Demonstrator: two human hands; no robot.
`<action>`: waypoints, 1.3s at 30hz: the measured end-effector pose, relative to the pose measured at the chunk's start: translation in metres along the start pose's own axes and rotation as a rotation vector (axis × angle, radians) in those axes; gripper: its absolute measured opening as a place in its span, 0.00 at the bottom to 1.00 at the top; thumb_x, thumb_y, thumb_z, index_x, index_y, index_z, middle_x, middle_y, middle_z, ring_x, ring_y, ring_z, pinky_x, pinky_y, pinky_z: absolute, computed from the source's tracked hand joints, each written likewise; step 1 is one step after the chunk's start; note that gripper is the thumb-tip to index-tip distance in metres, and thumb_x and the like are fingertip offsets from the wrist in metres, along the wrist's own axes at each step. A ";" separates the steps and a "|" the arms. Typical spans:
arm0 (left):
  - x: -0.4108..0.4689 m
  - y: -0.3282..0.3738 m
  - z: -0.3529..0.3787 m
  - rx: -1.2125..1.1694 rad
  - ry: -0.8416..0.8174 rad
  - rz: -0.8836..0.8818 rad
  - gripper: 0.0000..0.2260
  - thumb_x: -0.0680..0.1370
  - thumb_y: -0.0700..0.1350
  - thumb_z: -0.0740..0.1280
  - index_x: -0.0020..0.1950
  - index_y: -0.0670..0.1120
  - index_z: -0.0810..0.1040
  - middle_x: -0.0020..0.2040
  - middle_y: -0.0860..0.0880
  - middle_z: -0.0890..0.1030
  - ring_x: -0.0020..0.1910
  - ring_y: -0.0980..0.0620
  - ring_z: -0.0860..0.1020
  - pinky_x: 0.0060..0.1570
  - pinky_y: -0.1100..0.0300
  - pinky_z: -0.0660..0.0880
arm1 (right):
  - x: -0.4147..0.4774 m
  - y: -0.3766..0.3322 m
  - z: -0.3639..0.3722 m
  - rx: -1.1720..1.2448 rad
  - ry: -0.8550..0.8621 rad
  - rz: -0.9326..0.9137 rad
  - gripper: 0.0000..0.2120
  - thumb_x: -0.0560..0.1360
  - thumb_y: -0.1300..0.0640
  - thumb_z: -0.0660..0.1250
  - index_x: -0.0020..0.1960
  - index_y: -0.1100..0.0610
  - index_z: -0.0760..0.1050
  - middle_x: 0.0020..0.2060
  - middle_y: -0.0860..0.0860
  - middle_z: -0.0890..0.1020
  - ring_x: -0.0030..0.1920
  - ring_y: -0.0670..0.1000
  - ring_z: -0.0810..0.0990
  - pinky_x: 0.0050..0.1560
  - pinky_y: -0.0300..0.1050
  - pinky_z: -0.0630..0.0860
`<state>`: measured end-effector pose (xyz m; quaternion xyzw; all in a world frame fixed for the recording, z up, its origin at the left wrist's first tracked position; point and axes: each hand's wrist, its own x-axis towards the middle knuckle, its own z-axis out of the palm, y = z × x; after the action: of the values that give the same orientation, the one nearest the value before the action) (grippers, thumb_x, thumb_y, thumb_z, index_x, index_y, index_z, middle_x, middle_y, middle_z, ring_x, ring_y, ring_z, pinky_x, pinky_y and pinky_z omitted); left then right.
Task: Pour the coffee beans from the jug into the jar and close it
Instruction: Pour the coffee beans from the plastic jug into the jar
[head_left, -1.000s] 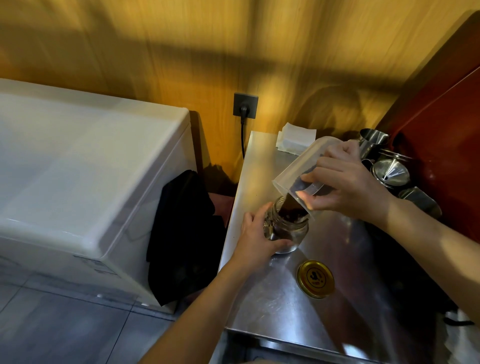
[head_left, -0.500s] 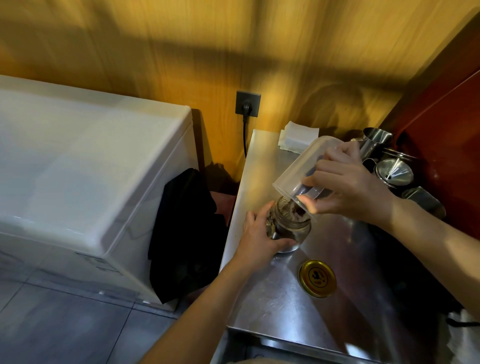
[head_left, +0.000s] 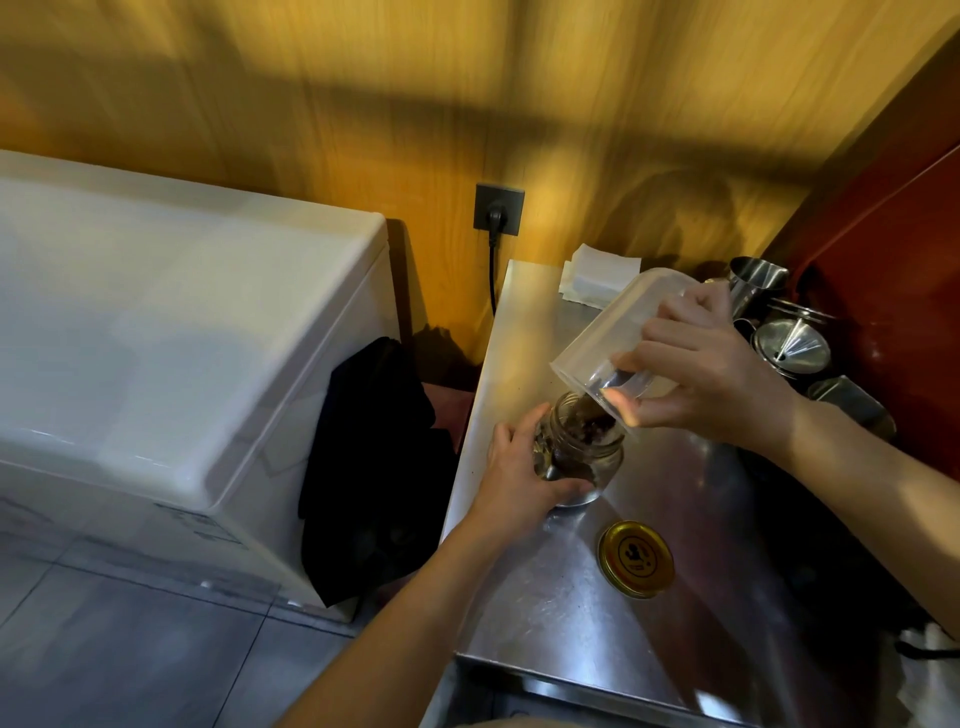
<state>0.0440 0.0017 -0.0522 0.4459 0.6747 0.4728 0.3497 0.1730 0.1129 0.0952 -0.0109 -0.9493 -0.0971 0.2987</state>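
Head view: right hand (head_left: 711, 374) grips the tilted plastic jug (head_left: 618, 332), tipping coffee beans (head_left: 587, 423) into the glass jar (head_left: 582, 452) clasped by the left hand (head_left: 519, 478) on the steel counter (head_left: 649, 597). Next, likely, the gold lid (head_left: 635, 558) nearby needs screwing on.
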 end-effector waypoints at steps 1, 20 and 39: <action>0.000 0.000 0.000 0.002 0.001 0.002 0.39 0.63 0.51 0.76 0.67 0.64 0.58 0.55 0.52 0.63 0.61 0.51 0.65 0.58 0.57 0.64 | 0.000 0.000 0.000 0.006 -0.005 -0.005 0.12 0.68 0.52 0.69 0.35 0.62 0.77 0.29 0.53 0.77 0.39 0.51 0.67 0.45 0.47 0.59; -0.001 -0.001 0.002 -0.003 0.000 -0.009 0.39 0.64 0.50 0.77 0.68 0.63 0.58 0.57 0.53 0.63 0.61 0.51 0.65 0.59 0.59 0.64 | 0.000 -0.007 -0.010 0.045 -0.043 -0.064 0.13 0.70 0.52 0.67 0.35 0.62 0.77 0.28 0.55 0.76 0.38 0.52 0.66 0.45 0.49 0.60; -0.003 0.001 0.004 0.000 0.020 -0.029 0.40 0.62 0.51 0.78 0.67 0.64 0.58 0.58 0.53 0.63 0.64 0.49 0.65 0.65 0.53 0.65 | -0.011 -0.010 -0.009 0.070 0.036 0.013 0.13 0.69 0.53 0.70 0.34 0.64 0.77 0.27 0.54 0.75 0.37 0.51 0.65 0.45 0.49 0.61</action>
<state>0.0487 0.0003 -0.0525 0.4315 0.6846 0.4721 0.3495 0.1867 0.1020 0.0944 -0.0045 -0.9465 -0.0620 0.3168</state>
